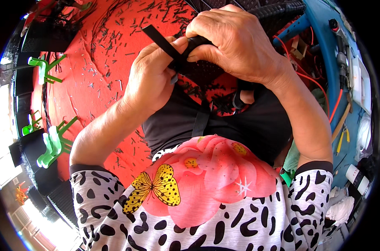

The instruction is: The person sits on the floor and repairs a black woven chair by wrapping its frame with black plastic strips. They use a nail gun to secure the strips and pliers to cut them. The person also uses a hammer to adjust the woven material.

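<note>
Above my lap, a dark tube (280, 11) spirally wrapped in black strip slants down from the upper right to between my hands. A flat black strip (159, 41) juts up and left from its near end. My left hand (151, 75) is closed on the strip, its thumb pressed near the tube's end. Lying over the tube, my right hand (236, 44) grips it with thumb and fingers curled round. A dark woven panel (204, 74) shows beneath the hands. Part of the strip is hidden by my fingers.
Short black scraps (110, 39) litter the red floor covering (95, 106). Green plastic chairs (56, 144) stand at the left. On the right is a blue table (324, 25) with a tool (342, 62), yellow-handled cutters (342, 140) and a red cord (336, 106).
</note>
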`<state>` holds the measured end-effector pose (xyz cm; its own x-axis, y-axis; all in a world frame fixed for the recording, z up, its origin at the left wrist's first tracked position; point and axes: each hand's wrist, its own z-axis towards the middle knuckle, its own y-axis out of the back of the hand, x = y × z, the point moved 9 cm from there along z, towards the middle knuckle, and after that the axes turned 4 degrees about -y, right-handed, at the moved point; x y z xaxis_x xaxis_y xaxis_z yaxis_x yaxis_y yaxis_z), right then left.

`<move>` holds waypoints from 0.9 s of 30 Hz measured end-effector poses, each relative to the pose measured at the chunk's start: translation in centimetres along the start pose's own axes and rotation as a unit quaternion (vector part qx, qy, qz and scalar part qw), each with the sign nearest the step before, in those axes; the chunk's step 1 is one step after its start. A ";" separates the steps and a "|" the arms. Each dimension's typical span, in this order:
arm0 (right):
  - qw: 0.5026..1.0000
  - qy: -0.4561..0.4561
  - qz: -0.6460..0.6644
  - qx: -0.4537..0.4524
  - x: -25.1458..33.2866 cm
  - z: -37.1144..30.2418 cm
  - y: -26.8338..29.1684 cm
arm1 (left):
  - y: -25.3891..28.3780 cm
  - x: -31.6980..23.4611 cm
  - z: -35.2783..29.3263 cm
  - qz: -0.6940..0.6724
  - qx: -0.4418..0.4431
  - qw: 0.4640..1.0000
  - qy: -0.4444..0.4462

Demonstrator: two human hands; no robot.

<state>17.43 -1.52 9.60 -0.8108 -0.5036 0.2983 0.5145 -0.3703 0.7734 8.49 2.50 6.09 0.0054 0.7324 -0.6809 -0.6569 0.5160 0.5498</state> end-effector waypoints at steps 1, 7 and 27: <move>1.000 -0.010 0.022 -0.004 -0.2 0.0 0.0 | 0.0 -1.1 0.2 0.061 -0.004 0.997 -0.056; 0.999 -0.037 0.017 0.010 0.2 0.3 0.5 | 0.2 -0.8 0.0 0.089 -0.013 0.992 -0.087; 0.993 0.000 0.119 0.012 -0.7 0.1 0.9 | -0.4 0.7 1.2 -0.013 -0.023 0.999 0.025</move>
<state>18.43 -1.37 10.11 -0.6662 -0.5754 0.4744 0.6851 -0.2211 0.6940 9.67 3.31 5.95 -0.0144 0.6949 -0.7190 -0.6909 0.5129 0.5095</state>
